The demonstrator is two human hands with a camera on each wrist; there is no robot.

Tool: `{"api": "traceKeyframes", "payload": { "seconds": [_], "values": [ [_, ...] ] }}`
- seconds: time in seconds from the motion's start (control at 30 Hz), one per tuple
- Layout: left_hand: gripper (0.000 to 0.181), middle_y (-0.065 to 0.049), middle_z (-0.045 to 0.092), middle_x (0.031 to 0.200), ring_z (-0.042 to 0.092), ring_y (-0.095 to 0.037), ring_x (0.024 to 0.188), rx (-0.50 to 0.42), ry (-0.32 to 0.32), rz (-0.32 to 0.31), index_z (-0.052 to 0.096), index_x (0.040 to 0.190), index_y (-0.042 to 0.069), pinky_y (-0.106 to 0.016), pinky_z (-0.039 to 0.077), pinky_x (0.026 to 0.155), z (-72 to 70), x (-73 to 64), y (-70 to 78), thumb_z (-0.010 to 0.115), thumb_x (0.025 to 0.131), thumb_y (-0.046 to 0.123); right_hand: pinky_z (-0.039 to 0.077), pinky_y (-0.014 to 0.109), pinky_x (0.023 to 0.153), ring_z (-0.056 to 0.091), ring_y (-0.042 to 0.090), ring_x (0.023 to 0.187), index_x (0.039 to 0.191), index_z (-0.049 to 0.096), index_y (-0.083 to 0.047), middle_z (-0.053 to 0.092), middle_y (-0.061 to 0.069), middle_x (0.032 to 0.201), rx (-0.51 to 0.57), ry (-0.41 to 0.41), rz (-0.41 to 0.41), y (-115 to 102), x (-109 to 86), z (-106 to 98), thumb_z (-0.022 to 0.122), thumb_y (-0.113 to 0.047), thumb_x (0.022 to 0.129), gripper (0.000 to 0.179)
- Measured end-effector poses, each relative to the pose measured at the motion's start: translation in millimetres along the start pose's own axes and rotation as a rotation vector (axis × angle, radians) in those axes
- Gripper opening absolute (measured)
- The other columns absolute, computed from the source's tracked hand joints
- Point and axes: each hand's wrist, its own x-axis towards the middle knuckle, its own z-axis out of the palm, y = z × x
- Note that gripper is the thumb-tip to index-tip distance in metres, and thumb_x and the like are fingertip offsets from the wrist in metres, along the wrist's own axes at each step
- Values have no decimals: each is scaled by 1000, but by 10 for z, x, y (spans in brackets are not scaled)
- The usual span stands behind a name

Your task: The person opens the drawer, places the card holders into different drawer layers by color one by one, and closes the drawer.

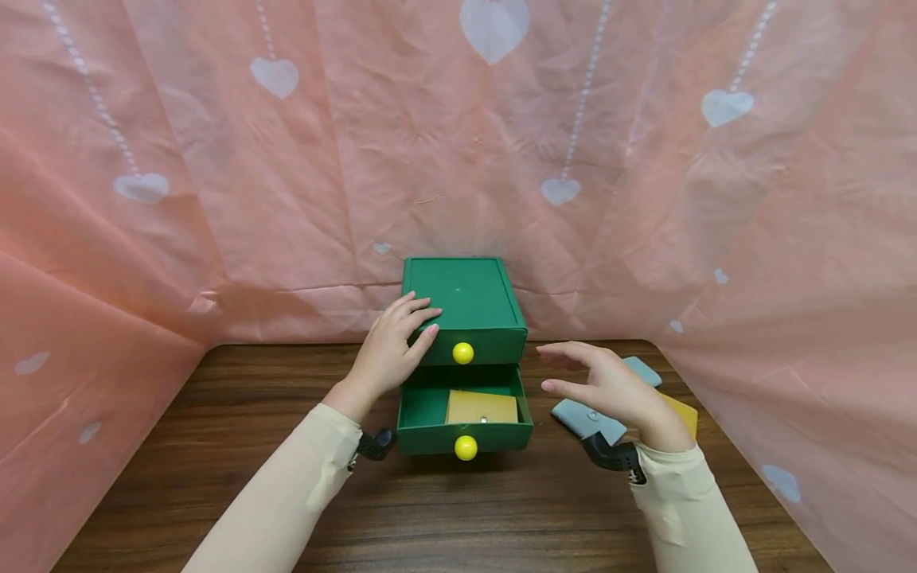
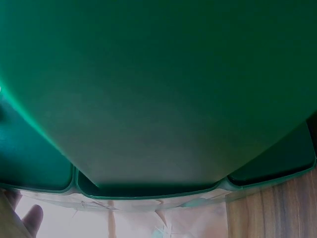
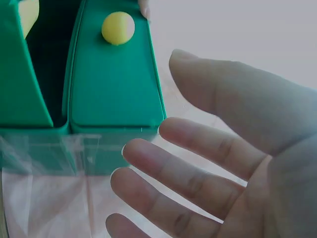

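Note:
A green two-drawer box [image 1: 466, 294] with yellow knobs stands at the back of the table. Its lower drawer [image 1: 430, 439] is pulled out and holds a yellow snap-button wallet [image 1: 481, 406]; the upper one is closed. My left hand [image 1: 390, 342] rests on the box's top left front edge, fingers spread. To the right of the box, my right hand [image 1: 609, 386] hovers with fingers extended and nothing in its grasp. Below and behind it lie a light blue wallet [image 1: 589, 420], another light blue item [image 1: 642, 371] and a yellow item [image 1: 680, 414], partly hidden by the hand and wrist.
The wood-grain table [image 1: 458, 517] extends around the box. A pink curtain [image 1: 458, 159] with white hearts hangs behind and along both sides, close to the back of the box.

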Motion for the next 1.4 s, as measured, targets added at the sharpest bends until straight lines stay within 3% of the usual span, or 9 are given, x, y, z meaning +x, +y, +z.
{"api": "traceKeyframes", "payload": {
  "seconds": [0.23, 0.4, 0.5, 0.63, 0.83, 1.0, 1.13, 1.23, 1.4],
  "values": [
    [40, -4, 51, 148, 29, -24, 148, 6, 1, 0, 63, 137, 20, -63, 24, 114, 1, -8, -10, 48, 106, 40, 52, 45, 88, 61, 29, 117, 138, 60, -15, 64, 4, 131, -38, 56, 61, 67, -125, -108, 71, -34, 95, 48],
    [41, -4, 51, 148, 28, -23, 149, 5, -5, -7, 63, 137, 20, -62, 23, 116, -5, -7, -14, 48, 106, 41, 53, 40, 87, 64, 25, 110, 136, 62, -13, 68, 3, 122, -70, 115, 95, 166, -216, -203, 72, -32, 94, 47],
    [40, -4, 51, 148, 28, -23, 149, 2, -4, -12, 63, 137, 20, -61, 23, 116, -15, -12, -11, 49, 106, 40, 56, 34, 81, 65, 23, 105, 134, 62, -11, 71, 3, 115, -53, 149, 118, 253, -260, -244, 72, -30, 94, 45],
    [39, -5, 51, 148, 28, -23, 148, 4, -2, -11, 63, 137, 19, -60, 23, 116, -19, -13, -10, 49, 106, 39, 57, 28, 72, 66, 28, 101, 135, 61, -8, 70, 10, 116, -42, 180, 171, 360, -345, -314, 70, -29, 96, 46],
    [41, -5, 51, 149, 28, -24, 148, 1, -4, -1, 63, 137, 20, -63, 23, 115, -9, 0, -18, 48, 106, 41, 53, 31, 80, 64, 41, 109, 141, 55, -3, 64, 21, 127, -117, 248, 282, 553, -519, -490, 63, -37, 100, 53],
    [41, -4, 50, 149, 28, -23, 148, 2, -6, -9, 63, 137, 20, -64, 23, 115, -14, -1, -16, 49, 106, 41, 52, 23, 72, 59, 48, 112, 141, 53, 1, 59, 28, 130, -124, 310, 343, 719, -636, -608, 60, -38, 101, 57],
    [40, -4, 50, 149, 28, -23, 149, 7, -5, -12, 63, 138, 20, -65, 23, 114, -15, -1, -15, 48, 106, 41, 54, 44, 80, 56, 50, 114, 142, 49, 6, 54, 33, 134, -139, 327, 415, 845, -698, -639, 57, -43, 102, 65],
    [41, -4, 50, 149, 27, -23, 149, 10, -6, -10, 62, 138, 20, -65, 23, 114, -9, -3, -19, 48, 106, 41, 48, 63, 84, 51, 54, 116, 144, 43, 11, 49, 38, 136, -158, 291, 478, 938, -734, -642, 53, -48, 102, 73],
    [41, -4, 50, 149, 27, -24, 149, 4, -7, -8, 62, 138, 20, -64, 23, 115, -2, -10, -18, 47, 106, 41, 40, 70, 92, 41, 62, 122, 147, 30, 17, 35, 46, 140, -183, 170, 567, 1103, -776, -638, 48, -52, 103, 84]
  ]
}}
